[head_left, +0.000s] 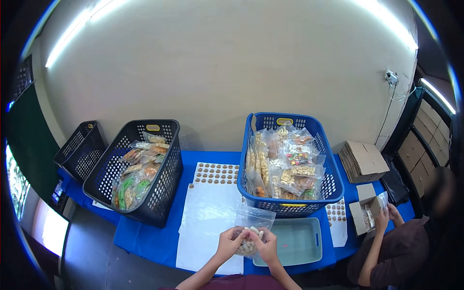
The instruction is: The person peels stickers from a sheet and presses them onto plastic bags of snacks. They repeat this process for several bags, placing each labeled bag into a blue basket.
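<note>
While I am standing at the front edge of the blue table, my left hand and my right hand are both clamping on one clear plastic bag, from its two sides, with the thumbs pressing in front near its middle. Inside it many pale, rounded pieces are gathering in the lower part, and the upper part is spreading loose above my fingers; whether its mouth is sealed, I cannot tell. I am judging it light, with a soft and rather slippery film, and the pieces are probably sliding under pressure and could be breaking if squeezed hard. So the full lower sides are giving the better hold, while the limp top is offering only a weak pinch. The bag is hanging in front of me, between the white paper and the pale green tray. Just beyond the tray, the blue basket is holding many filled bags, and to the left the dark basket is holding some more. At my right, a co-worker's hand is reaching over a small carton.
</note>
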`<action>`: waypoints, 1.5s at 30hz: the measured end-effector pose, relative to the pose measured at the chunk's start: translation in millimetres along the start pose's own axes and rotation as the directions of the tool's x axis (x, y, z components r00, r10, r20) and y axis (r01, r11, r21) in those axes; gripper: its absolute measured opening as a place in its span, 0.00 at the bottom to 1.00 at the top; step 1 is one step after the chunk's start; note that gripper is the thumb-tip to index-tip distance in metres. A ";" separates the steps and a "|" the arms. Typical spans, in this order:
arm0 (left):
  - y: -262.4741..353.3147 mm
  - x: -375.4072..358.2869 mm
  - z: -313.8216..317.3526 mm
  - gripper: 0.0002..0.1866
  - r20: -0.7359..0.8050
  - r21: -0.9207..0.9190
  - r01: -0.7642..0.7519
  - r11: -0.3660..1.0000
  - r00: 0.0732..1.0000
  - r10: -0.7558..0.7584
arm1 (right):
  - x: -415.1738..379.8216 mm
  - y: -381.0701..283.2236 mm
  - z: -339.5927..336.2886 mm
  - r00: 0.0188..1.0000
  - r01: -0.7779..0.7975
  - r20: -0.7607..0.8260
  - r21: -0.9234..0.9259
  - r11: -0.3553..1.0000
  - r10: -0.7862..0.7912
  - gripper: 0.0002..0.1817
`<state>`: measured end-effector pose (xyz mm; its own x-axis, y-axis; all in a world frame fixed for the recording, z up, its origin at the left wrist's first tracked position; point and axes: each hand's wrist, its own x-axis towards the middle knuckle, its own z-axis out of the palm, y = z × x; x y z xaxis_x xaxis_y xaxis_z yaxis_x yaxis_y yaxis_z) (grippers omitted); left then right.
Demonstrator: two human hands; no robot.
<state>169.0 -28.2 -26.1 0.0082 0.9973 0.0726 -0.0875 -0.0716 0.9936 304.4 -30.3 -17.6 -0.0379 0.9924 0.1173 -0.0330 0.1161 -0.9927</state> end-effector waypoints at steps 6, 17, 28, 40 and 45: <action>10.6 -7.4 6.3 0.12 -0.026 0.011 0.071 0.997 0.997 -0.071 | -0.9 0.4 0.9 1.000 0.020 -0.018 0.146 0.989 -0.018 0.07; -6.9 -0.4 26.2 0.13 -0.037 -0.049 0.045 0.998 0.998 -0.047 | -1.5 9.2 -19.4 0.999 0.003 0.054 0.102 0.995 -0.008 0.09; -16.1 -3.8 17.3 0.12 -0.010 -0.043 0.088 0.995 0.996 -0.088 | -4.0 0.4 -17.8 0.992 -0.102 0.107 0.316 0.943 0.072 0.14; 20.9 24.5 -0.6 0.12 -0.170 -0.152 -0.065 0.986 0.985 0.039 | 2.6 23.0 -7.8 0.990 -0.071 0.132 0.096 0.993 0.058 0.16; 11.3 40.8 -19.0 0.12 -0.167 -0.031 -0.131 0.991 0.978 0.124 | 18.2 9.6 -17.5 0.980 0.038 0.196 -0.031 0.999 -0.031 0.20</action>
<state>149.3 11.9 -13.6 -0.1696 0.9691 0.1793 -0.1184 -0.2007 0.9725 320.9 -10.4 -25.5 -0.2322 0.9608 0.1515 -0.0040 0.1548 -0.9879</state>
